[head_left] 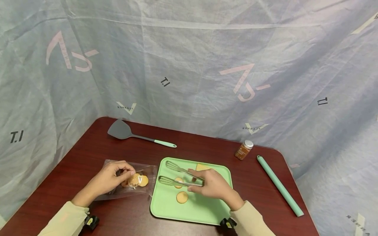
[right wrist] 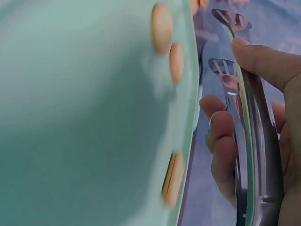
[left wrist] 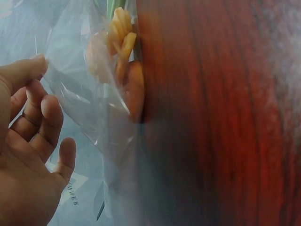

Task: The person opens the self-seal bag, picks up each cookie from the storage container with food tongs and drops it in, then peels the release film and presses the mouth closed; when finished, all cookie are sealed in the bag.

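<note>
My left hand (head_left: 113,177) pinches the upper edge of a clear plastic bag (left wrist: 75,89) between thumb and forefinger. Several round yellow biscuits (head_left: 143,180) lie inside the bag, partly hidden by glare. Over the green tray (head_left: 203,209), my right hand (head_left: 215,184) grips metal tongs (right wrist: 268,155). The slotted tips are spread apart with nothing between them, pointing left towards the bag. Two round biscuits sit on the tray: one (head_left: 182,197) nearer me, the other overlapped by the tongs. A square biscuit (head_left: 202,167) lies at the tray's far side, partly covered by my right hand.
A grey spatula (head_left: 120,129) with a pale green handle lies at the back left of the dark red table (head_left: 73,164). A small jar (head_left: 243,150) with a silver lid stands at the back right. Right of the tray lies a long green stick (head_left: 280,185). Grey cloth hangs behind.
</note>
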`<state>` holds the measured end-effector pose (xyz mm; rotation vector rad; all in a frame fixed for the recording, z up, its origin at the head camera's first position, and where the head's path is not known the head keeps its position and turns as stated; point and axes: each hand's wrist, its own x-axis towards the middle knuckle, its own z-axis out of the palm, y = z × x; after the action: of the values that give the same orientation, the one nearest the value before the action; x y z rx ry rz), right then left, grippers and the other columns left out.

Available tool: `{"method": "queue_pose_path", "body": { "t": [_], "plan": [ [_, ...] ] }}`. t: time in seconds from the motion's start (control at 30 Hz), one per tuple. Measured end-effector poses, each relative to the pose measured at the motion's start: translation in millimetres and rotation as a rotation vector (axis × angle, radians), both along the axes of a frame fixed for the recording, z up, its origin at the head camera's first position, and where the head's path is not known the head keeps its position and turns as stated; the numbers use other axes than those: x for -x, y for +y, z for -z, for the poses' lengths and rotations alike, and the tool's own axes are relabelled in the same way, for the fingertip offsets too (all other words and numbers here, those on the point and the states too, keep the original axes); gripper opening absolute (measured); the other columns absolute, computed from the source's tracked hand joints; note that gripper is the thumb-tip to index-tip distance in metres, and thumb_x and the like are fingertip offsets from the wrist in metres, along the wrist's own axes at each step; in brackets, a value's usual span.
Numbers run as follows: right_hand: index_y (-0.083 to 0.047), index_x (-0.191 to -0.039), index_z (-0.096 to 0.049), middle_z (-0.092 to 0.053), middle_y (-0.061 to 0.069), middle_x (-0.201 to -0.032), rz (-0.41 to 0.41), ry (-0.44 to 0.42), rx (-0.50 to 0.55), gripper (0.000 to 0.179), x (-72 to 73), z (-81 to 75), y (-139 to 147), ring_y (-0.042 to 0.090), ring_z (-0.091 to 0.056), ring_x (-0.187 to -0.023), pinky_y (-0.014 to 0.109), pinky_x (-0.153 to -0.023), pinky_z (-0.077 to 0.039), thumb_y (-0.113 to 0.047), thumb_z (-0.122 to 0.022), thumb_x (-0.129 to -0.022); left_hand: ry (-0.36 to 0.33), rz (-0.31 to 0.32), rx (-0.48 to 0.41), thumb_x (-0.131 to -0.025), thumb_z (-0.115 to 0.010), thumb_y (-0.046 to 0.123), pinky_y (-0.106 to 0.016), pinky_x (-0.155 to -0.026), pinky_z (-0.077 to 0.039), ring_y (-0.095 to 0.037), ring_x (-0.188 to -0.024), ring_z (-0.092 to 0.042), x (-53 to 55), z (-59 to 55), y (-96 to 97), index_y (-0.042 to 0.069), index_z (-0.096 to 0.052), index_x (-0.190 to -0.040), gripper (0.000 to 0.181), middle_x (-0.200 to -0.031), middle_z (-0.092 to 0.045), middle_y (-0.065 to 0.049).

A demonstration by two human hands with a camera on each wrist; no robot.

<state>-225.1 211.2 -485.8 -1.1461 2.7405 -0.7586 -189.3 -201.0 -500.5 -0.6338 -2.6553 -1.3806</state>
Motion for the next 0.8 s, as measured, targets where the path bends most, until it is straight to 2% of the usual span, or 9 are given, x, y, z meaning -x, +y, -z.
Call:
{"method": "queue_pose_path", "body": {
  "t": [0.23,0.37,0.4,0.5,0.6,0.67,0.8],
  "plan": [
    [-0.018,-0.141,-0.062,-0.068,-0.021,-0.091,0.190,-0.061,-0.001,0.065,-13.8,6.9,70.8,-0.004,-0.032,-0.042,0.022,-0.045,-0.038,-0.052,-0.078,-0.087,0.133,0.031,0.020,-0.096,-0.072,0.013,-0.025,-0.062,-0.043,-0.006,-0.071,-0.053,2.4,-3.1,-1.2,0.021,-0.074,-0.096,0.009,-0.082,-0.060,0.014],
    [-0.015,-0.139,-0.064,-0.068,-0.019,-0.089,0.278,-0.060,-0.010,0.067,-24.4,9.6,101.8,0.000,-0.040,-0.051,0.024,-0.051,-0.040,-0.054,-0.078,-0.086,0.166,0.068,0.008,-0.095,-0.072,0.008,-0.025,-0.065,-0.044,-0.006,-0.074,-0.054,3.0,-6.2,-2.9,0.020,-0.074,-0.097,0.012,-0.083,-0.060,0.013],
    [-0.016,-0.139,-0.064,-0.068,-0.018,-0.083,0.297,-0.073,-0.017,0.067,-26.6,10.2,107.9,0.000,-0.041,-0.053,0.024,-0.052,-0.039,-0.055,-0.077,-0.086,0.169,0.076,0.005,-0.095,-0.072,0.007,-0.026,-0.066,-0.045,-0.007,-0.074,-0.055,3.4,-6.7,-3.4,0.020,-0.073,-0.097,0.013,-0.083,-0.061,0.012],
    [-0.016,-0.140,-0.062,-0.064,-0.017,-0.073,0.334,-0.108,-0.029,0.069,-31.6,10.0,120.2,0.002,-0.049,-0.061,0.026,-0.056,-0.041,-0.057,-0.076,-0.087,0.162,0.088,-0.003,-0.095,-0.071,0.006,-0.027,-0.068,-0.047,-0.007,-0.077,-0.057,4.8,-7.4,-4.7,0.022,-0.072,-0.098,0.016,-0.087,-0.063,0.010],
    [-0.016,-0.141,-0.062,-0.065,-0.017,-0.072,0.368,-0.123,-0.034,0.069,-33.2,9.3,126.4,0.002,-0.053,-0.064,0.026,-0.056,-0.041,-0.056,-0.077,-0.086,0.161,0.105,-0.016,-0.095,-0.071,0.004,-0.028,-0.068,-0.048,-0.008,-0.077,-0.058,6.3,-7.6,-5.5,0.022,-0.072,-0.098,0.019,-0.088,-0.065,0.008],
    [-0.017,-0.141,-0.062,-0.068,-0.019,-0.082,0.381,-0.113,-0.034,0.069,-33.8,9.2,128.9,0.002,-0.056,-0.067,0.026,-0.056,-0.041,-0.056,-0.077,-0.086,0.165,0.121,-0.029,-0.094,-0.071,0.002,-0.028,-0.068,-0.048,-0.008,-0.077,-0.058,6.5,-8.0,-5.5,0.022,-0.073,-0.098,0.020,-0.089,-0.066,0.006],
    [-0.017,-0.141,-0.062,-0.070,-0.019,-0.085,0.389,-0.102,-0.027,0.071,-34.8,10.9,134.3,0.003,-0.052,-0.059,0.024,-0.051,-0.037,-0.057,-0.077,-0.085,0.177,0.153,-0.057,-0.092,-0.071,-0.002,-0.027,-0.067,-0.048,-0.010,-0.077,-0.059,6.1,-8.8,-5.3,0.018,-0.073,-0.099,0.021,-0.090,-0.066,0.004]
  ]
}}
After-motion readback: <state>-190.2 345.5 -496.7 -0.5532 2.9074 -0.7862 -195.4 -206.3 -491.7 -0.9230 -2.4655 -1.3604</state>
